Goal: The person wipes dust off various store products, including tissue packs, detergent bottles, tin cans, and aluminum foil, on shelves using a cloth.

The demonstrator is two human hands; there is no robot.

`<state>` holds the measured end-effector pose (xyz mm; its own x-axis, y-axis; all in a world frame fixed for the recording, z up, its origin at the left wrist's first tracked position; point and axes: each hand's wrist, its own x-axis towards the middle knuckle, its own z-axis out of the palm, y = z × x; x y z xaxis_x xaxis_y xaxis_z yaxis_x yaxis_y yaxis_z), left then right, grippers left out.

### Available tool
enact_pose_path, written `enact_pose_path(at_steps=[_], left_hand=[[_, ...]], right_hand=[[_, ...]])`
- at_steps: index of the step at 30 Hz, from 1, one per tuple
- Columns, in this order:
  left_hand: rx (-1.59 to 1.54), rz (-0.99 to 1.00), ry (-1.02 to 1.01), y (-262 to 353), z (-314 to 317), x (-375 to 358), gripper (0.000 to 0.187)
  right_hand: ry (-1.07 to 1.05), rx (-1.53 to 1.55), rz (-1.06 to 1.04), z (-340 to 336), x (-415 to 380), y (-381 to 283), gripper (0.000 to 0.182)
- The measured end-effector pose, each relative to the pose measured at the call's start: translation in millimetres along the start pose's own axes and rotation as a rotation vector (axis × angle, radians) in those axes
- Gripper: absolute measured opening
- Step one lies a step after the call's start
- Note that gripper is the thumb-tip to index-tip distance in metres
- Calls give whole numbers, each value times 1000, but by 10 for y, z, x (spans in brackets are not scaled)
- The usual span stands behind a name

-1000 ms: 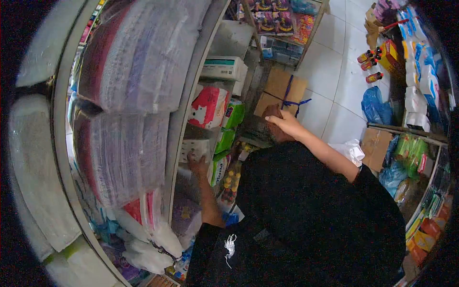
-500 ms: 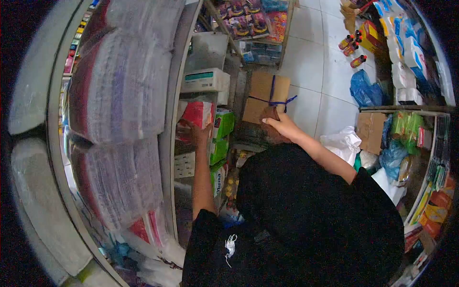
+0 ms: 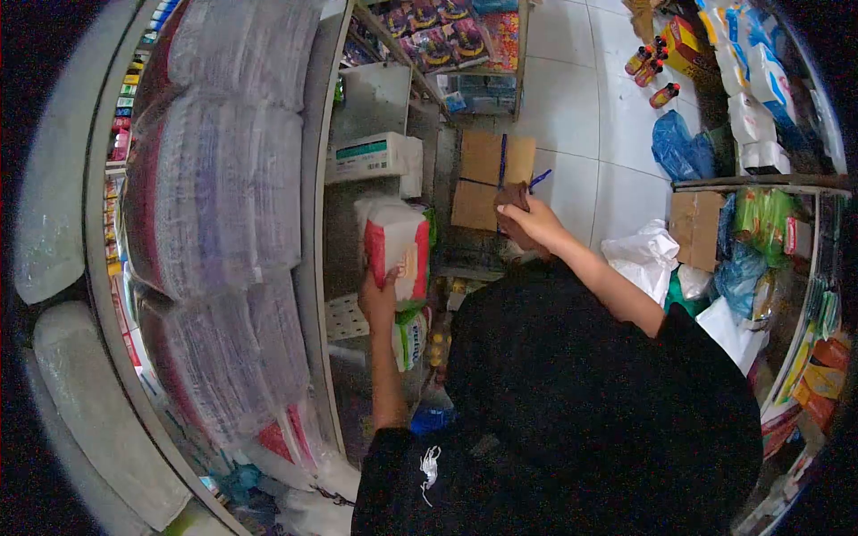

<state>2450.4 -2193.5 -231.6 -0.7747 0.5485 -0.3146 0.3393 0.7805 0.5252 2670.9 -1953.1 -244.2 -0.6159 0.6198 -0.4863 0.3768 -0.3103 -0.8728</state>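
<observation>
My left hand point(image 3: 380, 299) grips a red and white package point(image 3: 393, 246) at the opening of the shelf on the left. Just below and behind that package, part of a green and white pack point(image 3: 411, 339) shows. My right hand point(image 3: 527, 219) is closed around a dark brown cloth-like item point(image 3: 511, 198), in front of a cardboard box point(image 3: 478, 161) tied with blue string. Above the package, a white and teal box point(image 3: 366, 158) rests on a shelf.
Large plastic-wrapped stacks point(image 3: 223, 188) fill the left side. On the tiled floor point(image 3: 559, 107) are several red-capped bottles point(image 3: 664, 95) and a blue plastic bag point(image 3: 681, 147). A white bag point(image 3: 639, 259) and a shelf edge point(image 3: 760, 186) are at the right.
The red and white package has come out of the shelf toward the right in my left hand. My right hand still holds the brown item, which shows more clearly now.
</observation>
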Motion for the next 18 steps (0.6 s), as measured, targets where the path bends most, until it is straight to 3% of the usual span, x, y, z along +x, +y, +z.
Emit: enact_pose_path(at_steps=[3, 5, 6, 7, 8, 10, 11, 12, 13, 15, 17, 18], left_hand=[[-424, -172, -246, 222, -305, -347, 40], [-650, -153, -300, -155, -230, -514, 42], [-620, -135, -366, 13, -362, -589, 45], [-588, -115, -431, 181, -493, -665, 48], [-708, 12, -471, 123, -424, -647, 53], [-589, -94, -476, 598, -514, -818, 52], [-529, -148, -480, 931, -576, -940, 52], [-512, -165, -528, 1024, -548, -993, 53], [-494, -180, -576, 1117, -520, -1044, 53], [-722, 191, -517, 1083, -440, -1066, 54], [-1003, 261, -537, 1091, -424, -1058, 53], [-1020, 274, -569, 1068, -453, -1026, 53]], right_hand=[[83, -41, -144, 52, 129, 84, 40], [24, 81, -9, 0, 106, -131, 39], [-4, 140, 60, -24, 76, -234, 39], [32, 281, -7, 11, 17, -366, 40], [-96, 483, 49, -34, -103, -520, 43], [-249, 758, 154, -70, -174, -605, 48], [-231, 691, 120, -63, -143, -531, 44], [-141, 487, -49, -22, -191, -571, 40], [-147, 549, -13, -48, -207, -645, 38], [-158, 561, 79, -119, -242, -856, 37], [-173, 462, 192, -113, -282, -1065, 38], [-167, 436, 140, -63, -351, -1208, 36]])
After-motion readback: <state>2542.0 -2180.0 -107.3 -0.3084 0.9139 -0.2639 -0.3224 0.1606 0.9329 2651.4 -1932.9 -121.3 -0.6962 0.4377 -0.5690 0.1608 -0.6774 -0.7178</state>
